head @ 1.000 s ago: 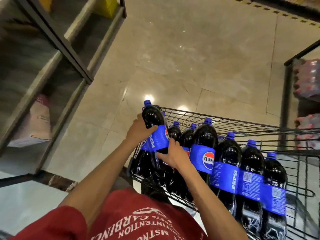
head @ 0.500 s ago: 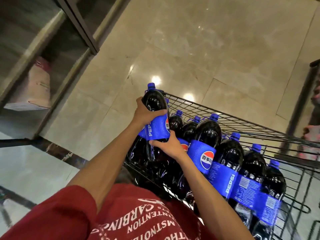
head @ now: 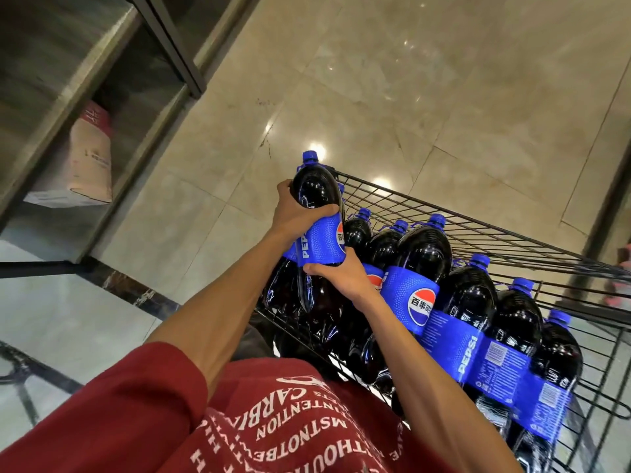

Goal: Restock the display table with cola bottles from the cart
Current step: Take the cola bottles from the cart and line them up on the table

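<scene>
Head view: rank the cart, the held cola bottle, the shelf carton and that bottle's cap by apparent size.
1. cart
2. held cola bottle
3. shelf carton: looks close to the bottle, farther off, so unsure
4. cap

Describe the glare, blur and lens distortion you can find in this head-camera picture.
Head view: ceiling lights leave bright glare spots on the polished floor and small highlights on the held cola bottle. Head view: the wide lens tilts and splays the shelf frame and the cart. Head view: the bottle labels read sharp, while the pink items at the right edge are smeared.
</scene>
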The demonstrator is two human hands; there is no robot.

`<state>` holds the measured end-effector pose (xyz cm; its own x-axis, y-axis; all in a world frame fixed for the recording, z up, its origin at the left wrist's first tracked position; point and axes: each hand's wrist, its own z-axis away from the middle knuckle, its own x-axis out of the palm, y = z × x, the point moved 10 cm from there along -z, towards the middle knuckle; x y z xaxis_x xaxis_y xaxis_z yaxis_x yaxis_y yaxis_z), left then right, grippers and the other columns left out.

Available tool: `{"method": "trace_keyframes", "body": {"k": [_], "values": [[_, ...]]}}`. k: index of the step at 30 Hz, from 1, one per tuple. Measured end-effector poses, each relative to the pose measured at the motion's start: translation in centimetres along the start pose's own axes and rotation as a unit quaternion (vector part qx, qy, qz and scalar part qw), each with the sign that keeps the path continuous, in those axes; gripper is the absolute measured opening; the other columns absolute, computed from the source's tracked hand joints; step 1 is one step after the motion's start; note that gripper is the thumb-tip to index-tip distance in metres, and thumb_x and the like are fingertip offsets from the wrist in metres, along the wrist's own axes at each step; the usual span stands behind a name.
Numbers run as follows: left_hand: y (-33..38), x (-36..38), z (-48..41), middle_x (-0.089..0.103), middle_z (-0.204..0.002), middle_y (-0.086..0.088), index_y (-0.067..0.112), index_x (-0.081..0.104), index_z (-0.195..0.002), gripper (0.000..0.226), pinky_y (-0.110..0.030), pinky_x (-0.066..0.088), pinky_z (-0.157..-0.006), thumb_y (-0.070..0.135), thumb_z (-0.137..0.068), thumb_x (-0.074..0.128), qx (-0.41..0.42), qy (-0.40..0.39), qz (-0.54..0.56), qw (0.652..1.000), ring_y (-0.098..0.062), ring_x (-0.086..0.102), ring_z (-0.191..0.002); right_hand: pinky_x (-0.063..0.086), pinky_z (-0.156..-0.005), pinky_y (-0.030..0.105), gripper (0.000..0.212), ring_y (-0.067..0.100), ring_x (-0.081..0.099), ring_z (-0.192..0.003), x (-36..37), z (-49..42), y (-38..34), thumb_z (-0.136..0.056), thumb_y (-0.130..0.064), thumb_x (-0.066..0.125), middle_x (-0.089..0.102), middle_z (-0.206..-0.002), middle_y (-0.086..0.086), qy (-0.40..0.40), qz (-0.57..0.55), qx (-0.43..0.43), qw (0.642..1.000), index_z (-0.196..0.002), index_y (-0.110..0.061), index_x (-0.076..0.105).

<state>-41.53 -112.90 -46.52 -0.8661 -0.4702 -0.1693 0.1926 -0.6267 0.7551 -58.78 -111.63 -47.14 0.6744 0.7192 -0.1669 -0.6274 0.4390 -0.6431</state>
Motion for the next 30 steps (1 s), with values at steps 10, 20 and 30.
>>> {"method": "trace_keyframes", "body": {"k": [10,20,30], "values": [[2.6,-5.3,3.7,0.059,-0.125,0.004,0.025,0.03,-0.137,0.096,-0.032,0.058,-0.089,0.025,-0.066,0.094,0.054,0.048,0.062,0.995,-0.01,0.067,-0.104,0.058,-0.082,0.032,0.092,0.006,0.065,-0.096,1.8,2.8,-3.3,-0.052,-0.05,0.094,0.065,-0.11,-0.014,0.029,0.048,-0.038,0.998,-0.126,-0.027,0.046],[7.1,-16.5,11.1,0.059,-0.131,0.005,0.022,0.032,-0.138,0.1,-0.035,0.057,-0.095,0.019,-0.061,0.096,0.154,0.155,0.104,0.97,-0.006,0.066,-0.109,0.049,-0.079,0.033,0.079,0.011,0.059,-0.096,7.5,8.4,-12.6,-0.056,-0.054,0.089,0.057,-0.107,-0.021,0.024,0.145,-0.165,0.975,-0.116,-0.039,0.041],[9.0,-30.4,23.9,0.054,-0.133,0.014,0.018,0.031,-0.142,0.108,-0.031,0.052,-0.101,0.018,-0.055,0.094,0.284,0.269,0.139,0.91,0.0,0.06,-0.119,0.044,-0.071,0.018,0.072,-0.019,0.053,-0.085,18.4,16.0,-20.2,-0.055,-0.048,0.09,0.054,-0.095,-0.039,-0.011,0.207,-0.301,0.931,-0.103,-0.059,0.038]]}}
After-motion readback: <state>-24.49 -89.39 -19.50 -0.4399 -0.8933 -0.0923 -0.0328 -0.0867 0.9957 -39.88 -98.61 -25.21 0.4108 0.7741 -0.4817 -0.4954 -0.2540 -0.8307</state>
